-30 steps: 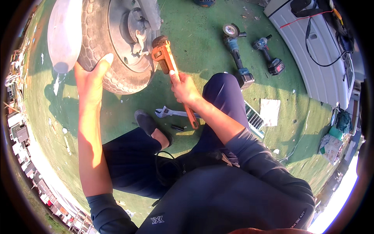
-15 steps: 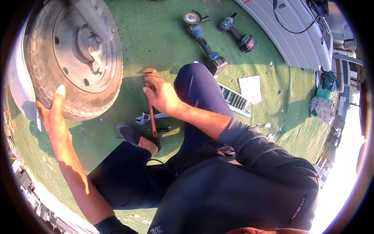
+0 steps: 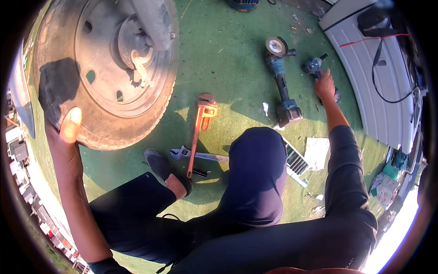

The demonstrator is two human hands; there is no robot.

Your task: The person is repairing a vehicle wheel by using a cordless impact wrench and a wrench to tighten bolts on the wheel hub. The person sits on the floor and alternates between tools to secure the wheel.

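A wheel [image 3: 114,98] with a worn tyre and a dusty steel rim stands at the far left. My left hand [image 3: 68,137] grips its near edge, thumb on the sidewall and fingers hidden behind the tread. Over at the far right, my right hand [image 3: 325,85] is closed around the handle of a blue and black cordless impact driver [image 3: 312,66] lying on the floor. An orange pipe wrench [image 3: 196,137] lies between the wheel and my raised knee. It crosses over a silver adjustable wrench [image 3: 205,155], partly hidden by my leg.
A cordless angle grinder [image 3: 280,82] lies left of the driver. Beyond my knee are a tray of sockets [image 3: 296,157] and a white sheet [image 3: 317,153]. A pale ribbed panel [image 3: 374,77] with a black cable borders the right side. The floor is green [image 3: 214,55].
My right hand has let go of the pipe wrench and moved far right to the impact driver. The pipe wrench now lies on the floor. My left hand stays on the tyre; the view has shifted.
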